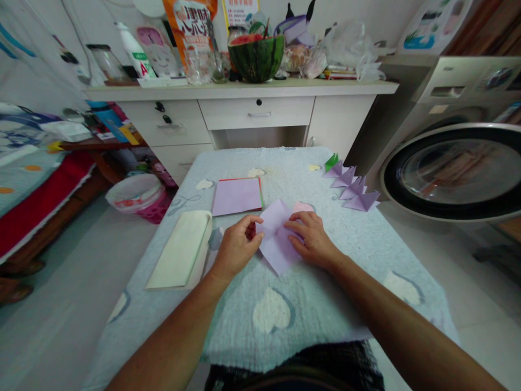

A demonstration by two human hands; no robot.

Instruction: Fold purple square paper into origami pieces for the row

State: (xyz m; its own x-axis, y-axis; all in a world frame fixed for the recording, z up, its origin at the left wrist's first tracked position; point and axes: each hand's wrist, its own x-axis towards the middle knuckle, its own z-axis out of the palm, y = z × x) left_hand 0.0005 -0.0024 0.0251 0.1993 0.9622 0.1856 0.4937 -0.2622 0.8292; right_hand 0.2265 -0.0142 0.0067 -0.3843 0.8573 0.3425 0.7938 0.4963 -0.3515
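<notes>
A square sheet of light purple origami paper is turned cornerwise on the cloth, with creases near its middle. My left hand pinches its left corner between thumb and fingers. Across from it, my right hand grips the right side, its bent fingers lying over the paper and hiding that corner. Behind the left hand sits a stack of origami paper, purple on top with red and green edges showing. A pale green notebook lies to the left.
Folded purple paper pieces and a green one line the table's right edge. The table wears a blue cloth with hearts. Beyond stands a cabinet bearing a cut watermelon; a washing machine is right, a pink bin left.
</notes>
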